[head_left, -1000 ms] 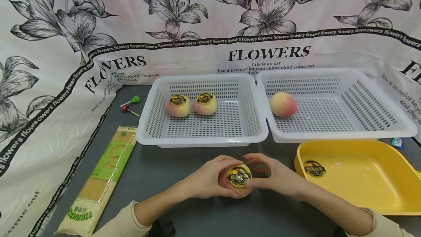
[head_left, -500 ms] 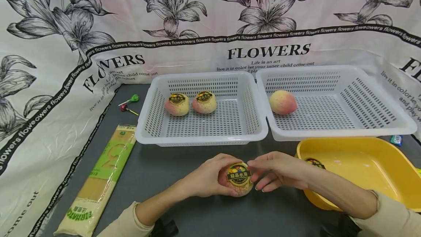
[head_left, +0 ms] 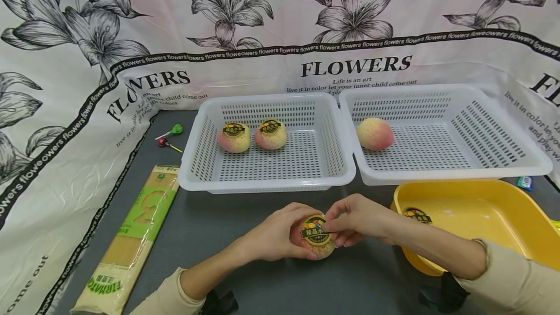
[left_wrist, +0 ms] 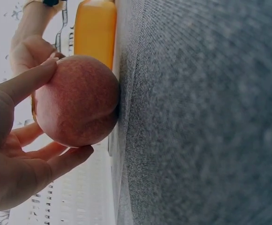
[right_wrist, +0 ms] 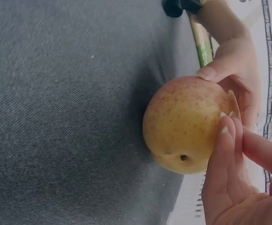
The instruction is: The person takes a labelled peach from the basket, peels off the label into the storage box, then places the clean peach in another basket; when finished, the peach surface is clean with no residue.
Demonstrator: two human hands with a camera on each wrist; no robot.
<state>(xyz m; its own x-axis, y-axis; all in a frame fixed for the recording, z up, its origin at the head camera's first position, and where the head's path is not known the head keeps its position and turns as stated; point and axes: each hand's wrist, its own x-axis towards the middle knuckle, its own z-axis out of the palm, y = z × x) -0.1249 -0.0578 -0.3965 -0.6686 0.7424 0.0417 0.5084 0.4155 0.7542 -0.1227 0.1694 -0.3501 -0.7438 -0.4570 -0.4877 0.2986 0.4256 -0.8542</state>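
In the head view my left hand (head_left: 280, 232) grips a pink-yellow peach (head_left: 323, 253) from the left, thumb in front and fingers behind. The peach sits close over the dark table. A round black-and-gold sticker (head_left: 312, 239) covers its upper face. My right hand (head_left: 360, 218) comes from the right, thumb and fingertip pinching the sticker's right edge. In the right wrist view that sticker edge (right_wrist: 233, 98) stands away from the peach skin (right_wrist: 182, 122). The left wrist view shows the peach's red side (left_wrist: 79, 103) between thumb and fingers.
Behind, a white basket (head_left: 267, 189) holds two stickered peaches; another white basket (head_left: 455, 175) holds one plain peach (head_left: 375, 134). A yellow tub (head_left: 481, 213) at right has a loose sticker (head_left: 417, 215) on its wall. At left lie a noodle pack (head_left: 131, 227) and two lollipops (head_left: 176, 129).
My right hand has gone from loosely spread fingers beside the peach to pinching the sticker's right edge. The left hand keeps its grip on the peach in nearly the same place.
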